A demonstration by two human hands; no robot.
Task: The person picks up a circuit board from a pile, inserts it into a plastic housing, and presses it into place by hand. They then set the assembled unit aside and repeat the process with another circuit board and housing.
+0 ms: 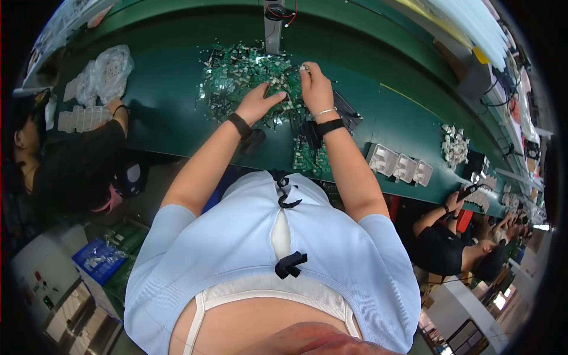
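Note:
A heap of small green circuit boards (228, 80) with white connectors and dark wires lies on the green bench in front of me. My left hand (257, 105) is at the heap's near right side, thumb stretched apart from the fingers, with boards showing in the gap. At the heap's right edge, my right hand (316, 90) is closed in a pinch on a small circuit board (304, 68), mostly covered by the fingers. Nearer to me, below the right wrist, more green boards (310, 157) lie in a group. Both wrists wear black bands.
A dark tray (348, 112) sits right of my right wrist. Clear plastic trays (399, 164) line the front edge farther right, before a pile of white parts (454, 145). Left are plastic bags (112, 74) and a co-worker (71, 160); another person (447, 242) works at right. A post (273, 35) stands behind the heap.

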